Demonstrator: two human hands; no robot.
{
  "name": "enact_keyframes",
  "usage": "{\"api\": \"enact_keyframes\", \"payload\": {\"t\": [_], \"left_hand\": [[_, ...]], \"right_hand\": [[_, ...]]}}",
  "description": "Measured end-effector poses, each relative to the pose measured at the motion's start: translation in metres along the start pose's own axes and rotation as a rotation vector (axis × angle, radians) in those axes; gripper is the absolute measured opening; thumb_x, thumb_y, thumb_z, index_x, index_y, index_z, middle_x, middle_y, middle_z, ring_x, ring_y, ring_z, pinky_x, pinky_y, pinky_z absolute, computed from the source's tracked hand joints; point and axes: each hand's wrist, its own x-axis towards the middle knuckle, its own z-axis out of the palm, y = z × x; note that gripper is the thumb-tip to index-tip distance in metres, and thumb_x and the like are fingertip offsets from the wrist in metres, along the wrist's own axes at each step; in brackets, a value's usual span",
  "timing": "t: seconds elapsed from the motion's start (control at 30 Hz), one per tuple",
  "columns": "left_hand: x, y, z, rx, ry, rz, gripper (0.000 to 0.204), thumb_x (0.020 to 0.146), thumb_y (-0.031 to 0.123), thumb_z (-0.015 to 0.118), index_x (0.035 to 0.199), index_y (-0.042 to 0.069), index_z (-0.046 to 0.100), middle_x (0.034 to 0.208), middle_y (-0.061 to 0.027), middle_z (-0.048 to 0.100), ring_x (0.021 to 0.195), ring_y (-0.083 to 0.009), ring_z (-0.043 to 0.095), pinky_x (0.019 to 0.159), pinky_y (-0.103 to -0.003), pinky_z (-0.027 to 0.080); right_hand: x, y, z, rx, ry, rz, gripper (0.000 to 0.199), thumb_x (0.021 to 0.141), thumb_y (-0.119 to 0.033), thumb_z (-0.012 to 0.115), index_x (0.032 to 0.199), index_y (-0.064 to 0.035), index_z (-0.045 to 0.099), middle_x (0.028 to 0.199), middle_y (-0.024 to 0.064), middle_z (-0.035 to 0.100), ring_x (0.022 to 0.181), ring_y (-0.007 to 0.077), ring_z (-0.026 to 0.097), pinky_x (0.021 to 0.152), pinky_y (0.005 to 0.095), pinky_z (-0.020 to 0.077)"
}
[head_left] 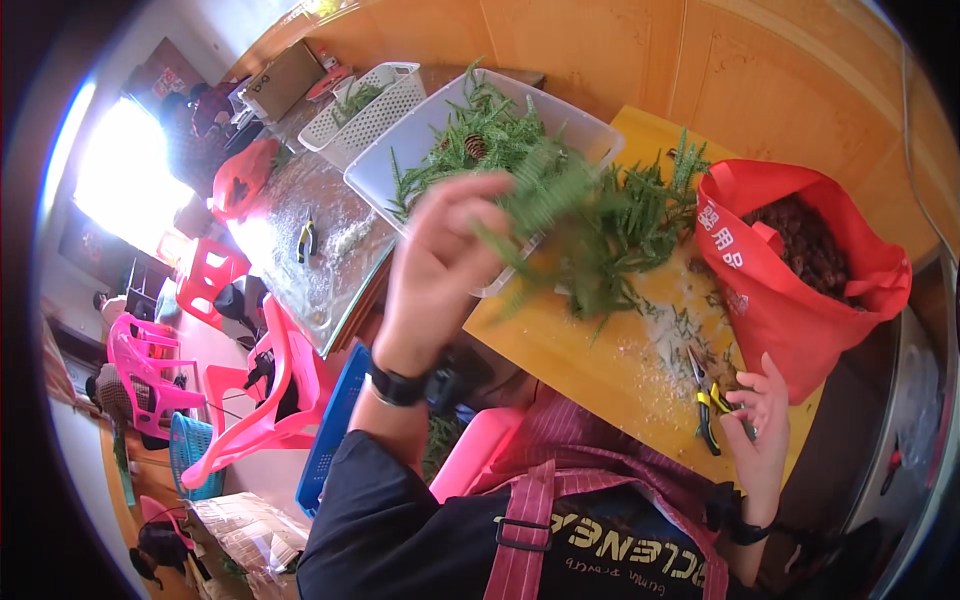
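Note:
My left hand (pixel 455 235) is raised over the table, its fingers closed on a green artificial pine sprig (pixel 555 195) that is smeared by motion. Behind it, a translucent plastic bin (pixel 375 165) holds more green sprigs and a brown pine cone (pixel 475 146). A heap of sprigs (pixel 640 215) spills onto the yellow tabletop (pixel 560 335) beside the bin. At the table's right, my right hand (pixel 758 425) has its fingers apart, close beside yellow-and-black long-nose pliers (pixel 705 405). Whether its fingertips touch the handles, I cannot tell.
A red fabric bag (pixel 770 300) of brown pine cones (pixel 805 245) stands at the table's right. White flakes (pixel 665 345) are scattered near the pliers. A white basket (pixel 385 110) and other pliers (pixel 308 238) lie on the glass-topped table at left. Pink chairs (pixel 275 400) stand below it.

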Motion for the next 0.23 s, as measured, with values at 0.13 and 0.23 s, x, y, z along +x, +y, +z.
{"api": "enact_keyframes", "payload": {"t": [0.13, 0.23], "left_hand": [[0.037, -0.004, -0.055, -0.217, 0.248, 0.189, 0.039, 0.085, 0.001, 0.055, 0.122, 0.001, 0.043, 0.104, -0.0111, 0.061, 0.094, -0.0155, 0.058, 0.084, -0.028, 0.046], [0.067, -0.003, -0.081, 0.02, 0.31, 0.16, 0.046, 0.087, 0.007, 0.056, 0.129, 0.002, 0.039, 0.112, -0.0141, 0.06, 0.101, -0.0186, 0.057, 0.091, -0.029, 0.044]], "right_hand": [[-0.004, 0.003, -0.004, -0.023, -0.039, 0.055, 0.072, 0.073, 0.008, 0.055, 0.138, -0.0068, 0.028, 0.114, 0.0084, 0.048, 0.091, 0.0134, 0.053, 0.076, 0.0231, 0.0416], [-0.007, 0.005, -0.006, -0.026, -0.067, 0.029, 0.071, 0.074, 0.007, 0.054, 0.138, -0.0072, 0.028, 0.114, 0.0083, 0.047, 0.092, 0.0136, 0.053, 0.076, 0.023, 0.0416]]}}
